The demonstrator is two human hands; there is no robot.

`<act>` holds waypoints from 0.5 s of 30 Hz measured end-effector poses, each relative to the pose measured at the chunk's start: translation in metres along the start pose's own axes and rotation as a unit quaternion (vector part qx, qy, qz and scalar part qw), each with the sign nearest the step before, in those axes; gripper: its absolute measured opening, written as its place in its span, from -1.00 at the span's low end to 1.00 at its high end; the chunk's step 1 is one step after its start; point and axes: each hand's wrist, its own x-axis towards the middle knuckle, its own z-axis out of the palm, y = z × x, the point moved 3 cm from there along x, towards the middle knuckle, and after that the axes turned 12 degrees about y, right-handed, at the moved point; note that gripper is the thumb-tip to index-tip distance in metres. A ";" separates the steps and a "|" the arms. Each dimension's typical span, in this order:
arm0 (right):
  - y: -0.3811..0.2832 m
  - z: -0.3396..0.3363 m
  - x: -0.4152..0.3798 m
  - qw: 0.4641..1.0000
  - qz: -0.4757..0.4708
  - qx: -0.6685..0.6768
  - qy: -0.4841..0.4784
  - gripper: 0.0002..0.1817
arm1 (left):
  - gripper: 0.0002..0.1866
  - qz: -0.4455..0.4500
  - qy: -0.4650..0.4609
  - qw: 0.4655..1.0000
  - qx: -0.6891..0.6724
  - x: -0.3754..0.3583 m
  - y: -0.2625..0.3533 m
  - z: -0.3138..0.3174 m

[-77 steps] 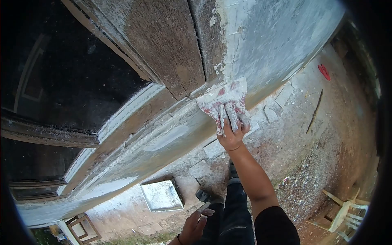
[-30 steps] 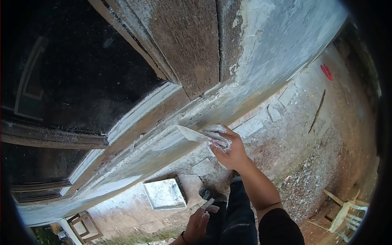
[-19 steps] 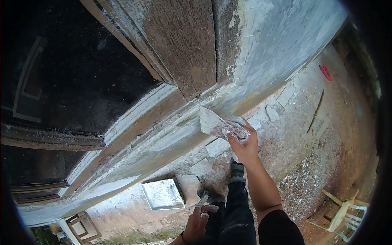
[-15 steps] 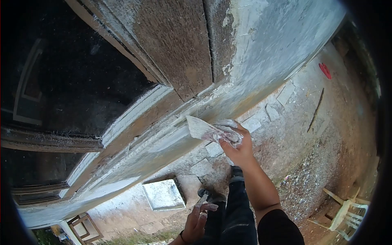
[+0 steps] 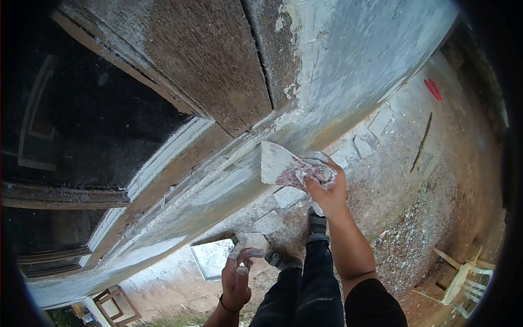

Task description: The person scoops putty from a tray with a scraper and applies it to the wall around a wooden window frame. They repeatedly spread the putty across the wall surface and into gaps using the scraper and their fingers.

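Observation:
My right hand (image 5: 324, 182) is closed around a putty scraper (image 5: 276, 165), a wide flat blade smeared with white paste and reddish streaks. The blade points left and stands close to the wall (image 5: 234, 185) below the window; whether it touches cannot be told. White paste coats the fingers of this hand. Lower down, my left hand (image 5: 238, 280) has whitened, curled fingers around something small and pale that I cannot make out. It covers part of a white-smeared square tray (image 5: 210, 259) on the ground.
A weathered wooden window frame (image 5: 207, 65) with dark glass (image 5: 109, 109) fills the upper left. Broken slabs (image 5: 269, 222) line the wall's foot. A pale chair (image 5: 460, 283) lies at lower right. A stick (image 5: 422, 143) and a red item (image 5: 433, 90) are on the ground.
My right hand and the scraper have shifted slightly right, with the blade turned more face-on. My left hand has moved up and left, in front of the tray.

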 end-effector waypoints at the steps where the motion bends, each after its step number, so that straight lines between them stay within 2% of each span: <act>1: -0.002 0.004 -0.001 0.999 -0.025 -0.006 -0.026 -0.72 | -0.55 -0.005 0.014 1.000 -0.020 0.006 0.004 0.001; 2: -0.001 0.006 0.001 0.999 -0.025 -0.005 -0.024 -0.72 | -0.55 -0.005 0.012 1.000 -0.018 0.013 0.005 0.003; 4: 0.000 0.016 0.004 0.984 -0.099 -0.109 -0.097 -0.73 | -0.51 0.082 0.049 0.995 -0.024 0.026 0.013 0.004; 5: 0.005 0.016 0.004 0.985 -0.091 -0.124 -0.073 -0.74 | -0.46 0.086 0.065 0.994 -0.010 0.029 0.018 0.004; 6: 0.007 0.015 0.005 0.986 -0.090 -0.121 -0.071 -0.74 | -0.46 0.087 0.063 0.994 -0.007 0.033 0.019 0.003; 8: 0.013 0.005 0.010 0.997 -0.024 -0.079 0.006 -0.74 | -0.49 0.124 0.033 0.991 -0.019 0.040 0.022 -0.001; 10: 0.018 -0.006 0.012 0.997 0.002 -0.062 0.036 -0.72 | -0.49 0.127 0.038 0.991 -0.018 0.048 0.029 0.002; 12: 0.015 -0.015 0.012 0.997 0.017 -0.036 0.064 -0.70 | -0.50 0.171 0.081 0.981 0.046 0.057 0.038 0.003; 14: 0.012 -0.014 0.009 0.999 0.014 -0.006 0.040 -0.69 | -0.50 0.189 0.079 0.977 0.063 0.072 0.045 0.000; 15: 0.010 -0.010 0.006 1.000 -0.015 0.009 0.018 -0.70 | -0.51 0.234 0.070 0.963 0.109 0.078 0.049 -0.001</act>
